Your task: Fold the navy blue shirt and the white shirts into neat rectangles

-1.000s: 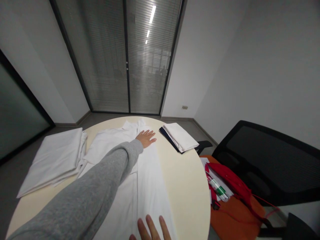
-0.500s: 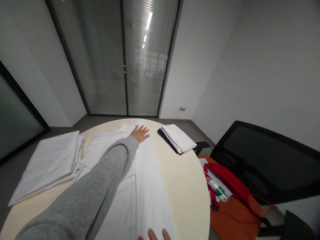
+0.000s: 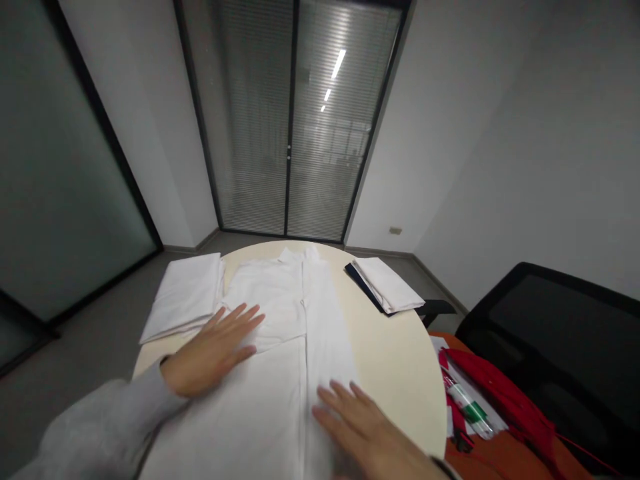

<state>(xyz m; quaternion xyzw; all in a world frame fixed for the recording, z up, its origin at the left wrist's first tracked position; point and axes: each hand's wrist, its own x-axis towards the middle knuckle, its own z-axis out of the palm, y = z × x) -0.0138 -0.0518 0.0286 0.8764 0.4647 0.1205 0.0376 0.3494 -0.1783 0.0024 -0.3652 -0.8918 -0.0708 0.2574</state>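
A long white garment (image 3: 270, 400), with a collar at its far end, lies spread on the round cream table (image 3: 395, 373). One edge is folded inward along its right side. Over its left part is my left hand (image 3: 213, 350), palm down with the fingers spread and nothing in them. My right hand (image 3: 357, 427) is over the lower right part, slightly blurred, its fingers also apart. Whether either palm presses on the cloth or hovers just above it, I cannot tell.
Folded white cloth (image 3: 185, 293) sits at the table's left edge. At the right lies another white folded cloth (image 3: 387, 283) on a dark one (image 3: 367, 287). Beside the table, an orange chair seat (image 3: 480, 460) holds a red bag (image 3: 505, 387) and a plastic bottle (image 3: 470, 407).
My left hand has come back from the garment's collar end to its left middle. My right hand has moved up further into view. The camera view has turned left.
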